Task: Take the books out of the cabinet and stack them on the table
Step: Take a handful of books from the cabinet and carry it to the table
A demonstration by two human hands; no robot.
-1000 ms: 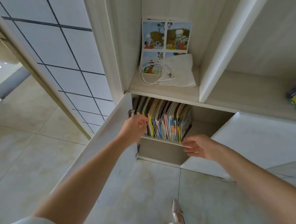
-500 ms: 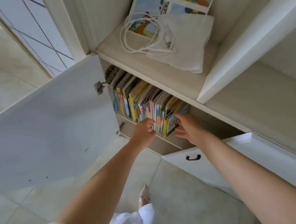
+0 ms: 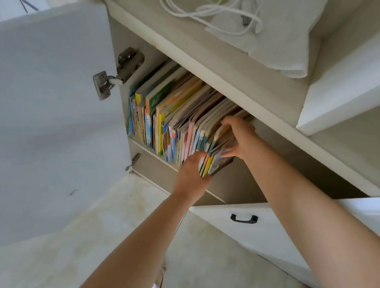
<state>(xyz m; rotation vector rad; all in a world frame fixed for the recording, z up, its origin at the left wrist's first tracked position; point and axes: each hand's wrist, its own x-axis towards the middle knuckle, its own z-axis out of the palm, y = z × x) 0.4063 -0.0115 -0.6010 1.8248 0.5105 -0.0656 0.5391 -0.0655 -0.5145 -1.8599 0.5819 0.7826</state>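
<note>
Both clamped on a few books at the right end of the cabinet row, left hand near, right hand far.

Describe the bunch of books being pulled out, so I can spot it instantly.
Look in the open cabinet under the shelf with the white cable. A row of books stands upright there. The bunch is at its right end, between the left hand and right hand, and juts out past the others.
</note>
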